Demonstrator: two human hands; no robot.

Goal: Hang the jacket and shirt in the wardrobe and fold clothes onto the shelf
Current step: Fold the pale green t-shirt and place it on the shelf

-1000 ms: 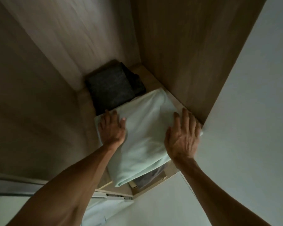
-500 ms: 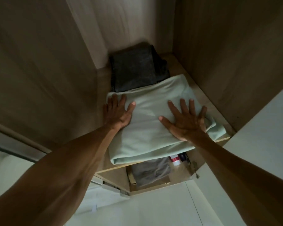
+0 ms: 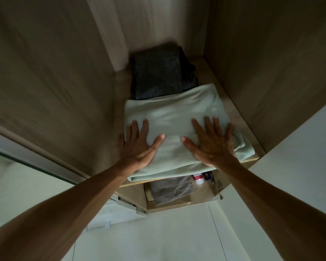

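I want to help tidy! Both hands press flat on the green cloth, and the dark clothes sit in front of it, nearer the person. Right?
Not quite. The head view shows the dark clothes behind the green cloth, deeper on the shelf. The left hand and right hand do press flat on it.

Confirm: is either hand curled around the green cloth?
No, the left hand and the right hand both lie flat, fingers spread, on the green cloth.

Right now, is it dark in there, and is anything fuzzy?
Head view: the wardrobe is dim; the dark folded clothes at the back blur along their far edge; the pale green cloth under the left hand and right hand looks sharper.
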